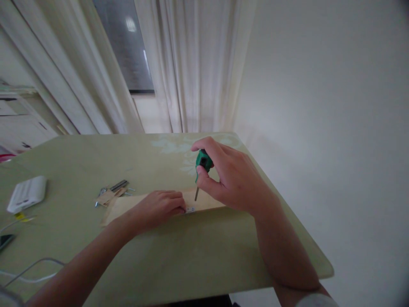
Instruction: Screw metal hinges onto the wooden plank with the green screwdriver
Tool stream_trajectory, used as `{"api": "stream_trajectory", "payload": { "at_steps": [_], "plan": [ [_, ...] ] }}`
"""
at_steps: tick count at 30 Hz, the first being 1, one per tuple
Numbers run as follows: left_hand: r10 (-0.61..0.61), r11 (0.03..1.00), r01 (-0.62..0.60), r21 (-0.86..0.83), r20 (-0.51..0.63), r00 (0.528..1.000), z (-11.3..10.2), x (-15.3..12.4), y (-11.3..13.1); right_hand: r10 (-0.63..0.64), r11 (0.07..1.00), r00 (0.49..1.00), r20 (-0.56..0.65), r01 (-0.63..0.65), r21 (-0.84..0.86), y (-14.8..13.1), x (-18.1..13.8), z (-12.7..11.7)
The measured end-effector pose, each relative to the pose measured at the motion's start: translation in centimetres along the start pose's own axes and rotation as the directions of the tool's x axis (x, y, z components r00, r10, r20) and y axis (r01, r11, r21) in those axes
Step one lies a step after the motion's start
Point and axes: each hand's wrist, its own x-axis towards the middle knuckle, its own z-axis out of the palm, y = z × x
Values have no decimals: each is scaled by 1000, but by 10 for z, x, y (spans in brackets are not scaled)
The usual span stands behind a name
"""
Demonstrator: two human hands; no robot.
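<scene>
My right hand [228, 175] grips a green and black screwdriver [203, 160], its shaft pointing down at a pale wooden board [131, 204]. The tip hangs just above the board, close to its near edge. There a small metal plate with holes [191, 209], like a bracket or hinge leaf, lies at the edge. My left hand [166, 203] rests on the board with curled fingers, its fingertips at the left end of the plate. Whether they pinch a screw or only press the plate is hidden.
Left of the board's back edge lies a small pile of metal hardware and brown scraps [111, 192]. A white box-shaped device [27, 194], a dark phone-like object [5, 241] and cables [35, 268] are at the left. The table [198, 251] runs along a wall at the right.
</scene>
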Motion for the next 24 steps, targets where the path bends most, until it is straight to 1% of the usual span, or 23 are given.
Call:
{"api": "stream_trajectory", "payload": {
  "at_steps": [2,5,7,9,13,17,19,21,23,24],
  "plan": [
    [25,991,-25,134,0,1000,2,1,1,-2,1000,1000,1,2,6,0,0,0],
    [70,944,-69,323,9,997,4,1,4,-7,1000,1000,-4,7,11,0,0,-1],
    [101,917,-97,388,11,995,4,2,6,-13,1000,1000,-10,13,9,0,-1,-1],
    [129,905,-113,411,-10,992,4,3,7,-17,1000,1000,-11,17,6,0,-1,-2],
    [177,914,-147,379,-45,983,3,9,6,-16,1000,1000,16,16,7,2,1,0],
    [163,923,-141,358,-33,986,-1,14,6,-22,1000,995,93,23,-9,4,3,4],
    [124,932,-101,349,-45,991,-4,12,5,-21,999,993,112,24,-27,4,3,7],
    [59,957,-29,289,-94,994,-8,4,1,-21,999,993,120,26,-40,4,3,8],
    [-50,984,78,163,-169,984,-12,-10,-9,-24,999,992,128,30,-44,5,3,9],
    [-126,986,146,85,-208,970,-14,-20,-16,-26,999,991,132,32,-43,5,3,8]
  ]
}}
